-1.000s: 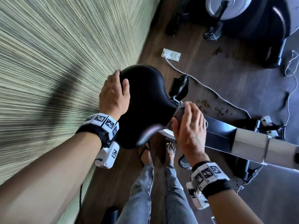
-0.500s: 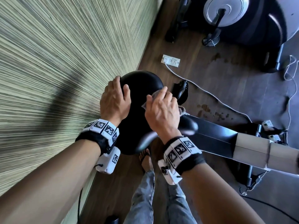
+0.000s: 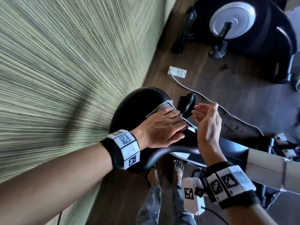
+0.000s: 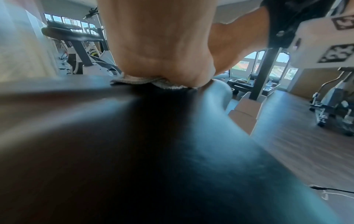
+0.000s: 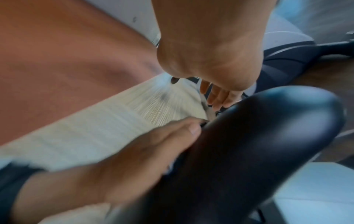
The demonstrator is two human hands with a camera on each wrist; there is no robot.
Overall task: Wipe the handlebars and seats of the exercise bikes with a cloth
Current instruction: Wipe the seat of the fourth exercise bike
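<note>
Flat left hand on one cloth

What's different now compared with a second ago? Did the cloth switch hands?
Yes. The left hand moved from the seat's wall-side edge to its top and now presses the cloth flat there. The right hand, which held the cloth before, let go and lifted off, open. The seat and the floor socket stayed where they were.
</note>
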